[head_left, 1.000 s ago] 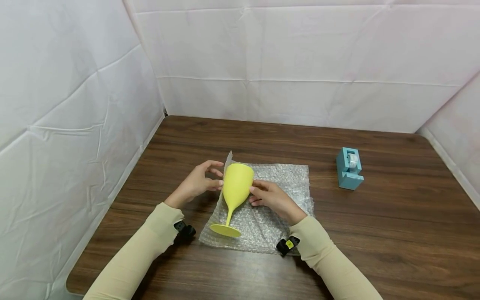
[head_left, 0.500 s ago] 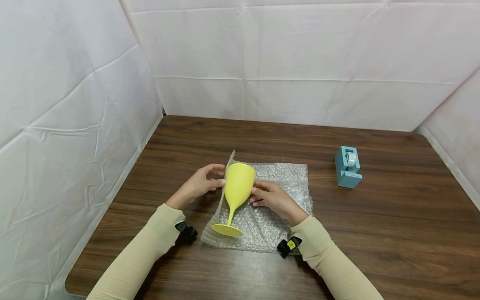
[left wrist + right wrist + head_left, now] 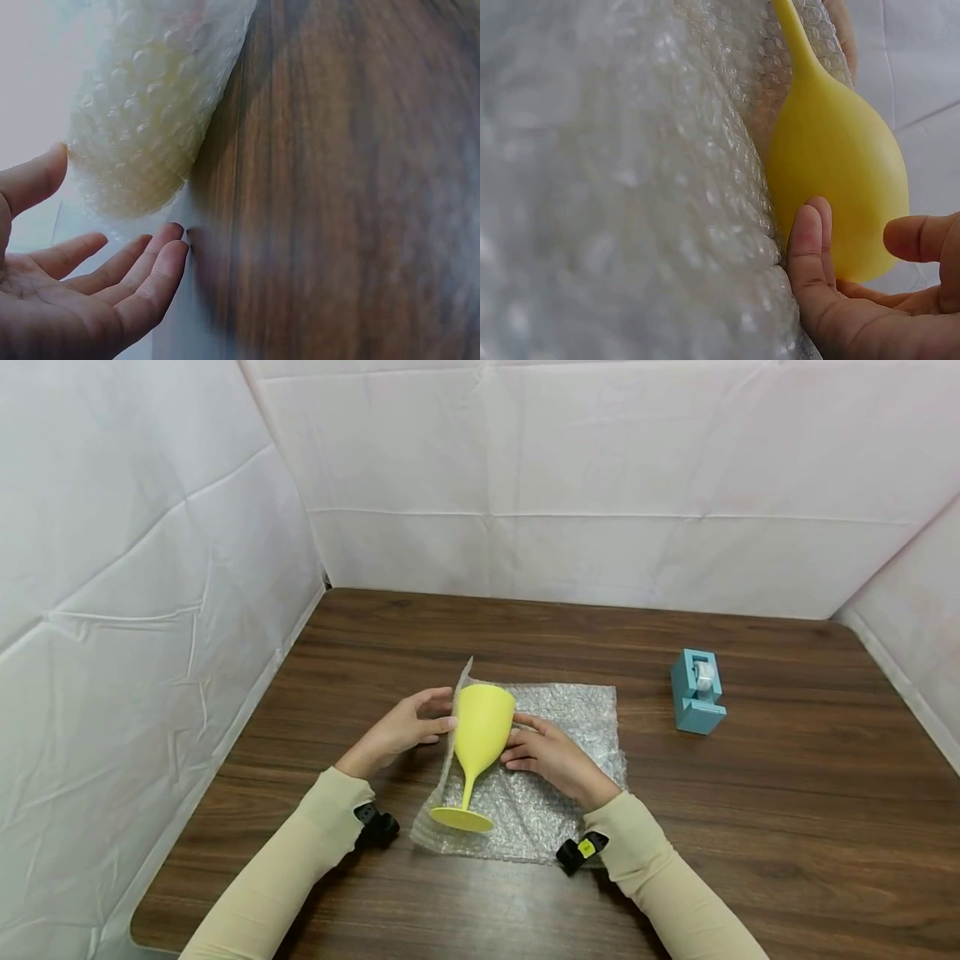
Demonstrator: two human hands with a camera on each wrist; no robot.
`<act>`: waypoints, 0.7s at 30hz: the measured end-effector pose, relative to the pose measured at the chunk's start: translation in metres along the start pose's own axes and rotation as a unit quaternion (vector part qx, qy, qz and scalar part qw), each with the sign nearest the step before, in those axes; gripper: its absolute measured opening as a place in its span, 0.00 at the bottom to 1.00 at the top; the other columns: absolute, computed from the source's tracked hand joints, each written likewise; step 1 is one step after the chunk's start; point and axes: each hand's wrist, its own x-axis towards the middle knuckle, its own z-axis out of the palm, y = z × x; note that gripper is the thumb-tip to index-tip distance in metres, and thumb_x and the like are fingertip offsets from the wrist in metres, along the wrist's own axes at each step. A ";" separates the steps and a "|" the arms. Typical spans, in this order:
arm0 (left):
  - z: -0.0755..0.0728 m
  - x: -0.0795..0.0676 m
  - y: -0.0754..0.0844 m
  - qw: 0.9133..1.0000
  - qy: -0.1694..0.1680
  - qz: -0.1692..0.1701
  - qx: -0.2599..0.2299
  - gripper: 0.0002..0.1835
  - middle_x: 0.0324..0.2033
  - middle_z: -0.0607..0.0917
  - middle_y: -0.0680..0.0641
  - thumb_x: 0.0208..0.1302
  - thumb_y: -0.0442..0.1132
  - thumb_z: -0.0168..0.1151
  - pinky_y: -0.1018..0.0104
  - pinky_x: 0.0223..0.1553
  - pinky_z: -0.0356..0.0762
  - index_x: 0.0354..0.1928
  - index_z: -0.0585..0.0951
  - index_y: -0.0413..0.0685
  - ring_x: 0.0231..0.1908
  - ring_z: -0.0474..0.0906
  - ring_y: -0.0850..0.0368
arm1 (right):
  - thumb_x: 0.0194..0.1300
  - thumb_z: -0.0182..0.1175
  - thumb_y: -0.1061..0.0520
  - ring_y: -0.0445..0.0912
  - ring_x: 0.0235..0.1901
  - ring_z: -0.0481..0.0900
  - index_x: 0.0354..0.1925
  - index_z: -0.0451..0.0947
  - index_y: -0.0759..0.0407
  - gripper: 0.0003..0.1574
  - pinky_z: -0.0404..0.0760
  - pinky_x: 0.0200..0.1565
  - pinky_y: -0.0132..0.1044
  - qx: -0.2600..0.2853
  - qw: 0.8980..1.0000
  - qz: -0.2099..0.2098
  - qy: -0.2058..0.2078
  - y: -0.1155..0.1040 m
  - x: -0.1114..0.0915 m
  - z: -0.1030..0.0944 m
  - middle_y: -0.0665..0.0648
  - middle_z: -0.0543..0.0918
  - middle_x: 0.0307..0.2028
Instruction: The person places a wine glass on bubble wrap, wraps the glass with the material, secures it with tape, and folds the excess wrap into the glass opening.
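Note:
A yellow goblet lies on its side on a sheet of bubble wrap, rim away from me and foot toward me. My left hand is at the sheet's raised left edge, which stands up along the bowl. In the left wrist view its thumb meets the bubble wrap, and the other fingers stretch out loosely below. Right of the bowl is my right hand. Its fingertips touch the goblet in the right wrist view; thumb contact is unclear.
A blue tape dispenser with a clear roll stands to the right on the dark wooden table. White sheets hang behind the table and at both sides.
The goblet has shifted slightly to the right and turned a little more upright in view. The wrap's left edge has moved right with my left hand. My right thumb has shifted on the bowl's side.

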 end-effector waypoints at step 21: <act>0.008 0.002 0.004 1.000 0.003 0.000 -0.016 0.35 0.69 0.63 0.37 0.68 0.42 0.60 0.49 0.58 0.74 0.73 0.58 0.48 0.64 0.68 0.41 | 0.74 0.49 0.45 0.45 0.43 0.79 0.75 0.48 0.59 0.40 0.81 0.52 0.41 -0.052 0.998 -0.024 -0.016 0.001 -0.001 -0.003 0.66 0.74 0.54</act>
